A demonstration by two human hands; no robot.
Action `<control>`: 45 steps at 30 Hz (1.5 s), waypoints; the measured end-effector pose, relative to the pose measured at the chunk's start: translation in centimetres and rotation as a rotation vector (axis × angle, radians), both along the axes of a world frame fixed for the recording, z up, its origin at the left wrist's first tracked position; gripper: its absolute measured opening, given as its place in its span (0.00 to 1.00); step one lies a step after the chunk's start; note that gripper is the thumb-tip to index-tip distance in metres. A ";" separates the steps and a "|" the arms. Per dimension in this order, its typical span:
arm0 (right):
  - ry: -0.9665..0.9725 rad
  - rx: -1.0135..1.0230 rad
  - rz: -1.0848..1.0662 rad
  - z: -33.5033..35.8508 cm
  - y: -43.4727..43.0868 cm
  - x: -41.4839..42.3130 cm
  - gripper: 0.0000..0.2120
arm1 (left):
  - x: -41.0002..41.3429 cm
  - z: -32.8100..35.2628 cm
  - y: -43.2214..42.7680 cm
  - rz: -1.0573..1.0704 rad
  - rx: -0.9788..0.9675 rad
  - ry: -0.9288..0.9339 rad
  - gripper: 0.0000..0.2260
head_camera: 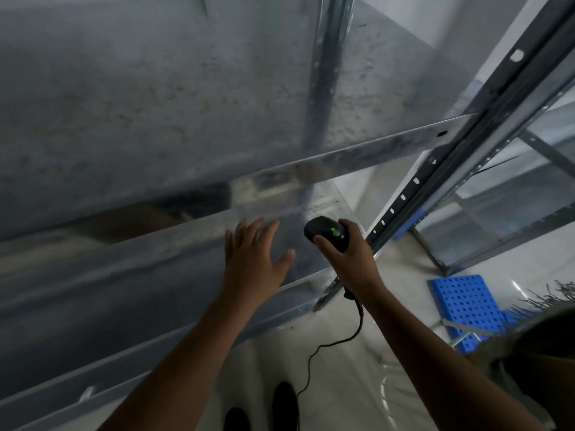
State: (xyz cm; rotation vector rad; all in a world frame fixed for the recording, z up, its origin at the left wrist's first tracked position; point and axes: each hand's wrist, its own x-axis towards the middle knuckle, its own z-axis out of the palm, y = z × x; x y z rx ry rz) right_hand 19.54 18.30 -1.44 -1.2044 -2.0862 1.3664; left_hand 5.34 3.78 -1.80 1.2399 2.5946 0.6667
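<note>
While our right hand [348, 259] curls round the grip of the scanner [326, 233] at centre frame and our left hand [255, 259] spreads open over the metal shelf [155, 244], we judge the scanner light, rigid and smooth, best held by its handle, clear of its trailing cable [314, 353].

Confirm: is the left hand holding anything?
No, the left hand is open, fingers spread above the metal shelf; only the right hand grips the scanner.

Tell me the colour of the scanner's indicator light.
Green, on the black scanner; head view.
</note>
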 end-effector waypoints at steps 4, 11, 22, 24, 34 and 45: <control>-0.018 -0.014 0.036 -0.8 1.6 -1.2 0.28 | -0.4 -0.2 1.0 0.011 -0.005 0.004 0.33; -0.052 -0.029 0.099 -2.1 2.4 -3.1 0.25 | -0.2 -0.8 2.2 0.045 -0.037 -0.002 0.30; -0.006 -0.054 0.098 -2.6 3.3 -2.7 0.23 | -0.3 -1.0 2.4 0.075 -0.058 0.002 0.30; -0.003 -0.075 0.092 -2.8 3.5 -2.9 0.22 | -0.3 -1.2 2.4 0.086 -0.068 0.009 0.30; -0.059 -0.165 0.017 -5.8 4.6 -6.4 0.25 | -0.9 -1.9 2.7 0.117 -0.099 0.026 0.30; -0.184 -0.155 0.021 -6.1 5.7 -8.2 0.26 | -0.9 -2.1 3.5 0.089 -0.122 0.029 0.30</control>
